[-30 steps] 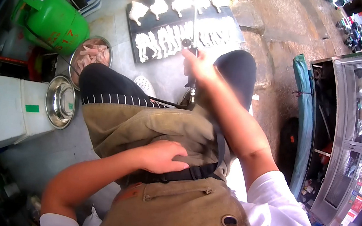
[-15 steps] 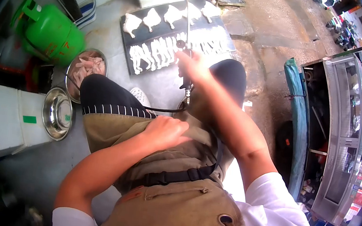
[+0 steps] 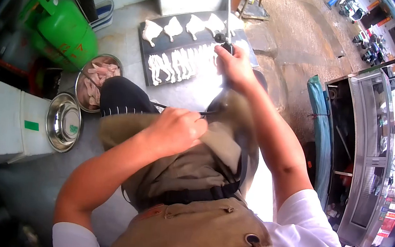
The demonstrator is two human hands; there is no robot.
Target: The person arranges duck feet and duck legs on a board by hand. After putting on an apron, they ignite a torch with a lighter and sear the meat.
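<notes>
My right hand is wrapped round the handle of a gas torch, whose thin metal tube points up past the far edge of a dark tray. Pale poultry legs lie in a row along the tray's far side, and several pale feet lie side by side in front of them. Over my lap, my left hand is closed on the brown apron, with a fold of cloth raised beside it. A black hose runs just beyond that hand.
A green gas cylinder stands at the left, beside a metal bowl of raw meat pieces. Nearer are an empty-looking steel bowl and a white box. On the right stand a rolled blue sheet and a glass-fronted cabinet.
My right hand has moved right with the torch. My left hand has risen slightly, lifting a fold of the apron. The view has shifted, so the tray appears farther right.
</notes>
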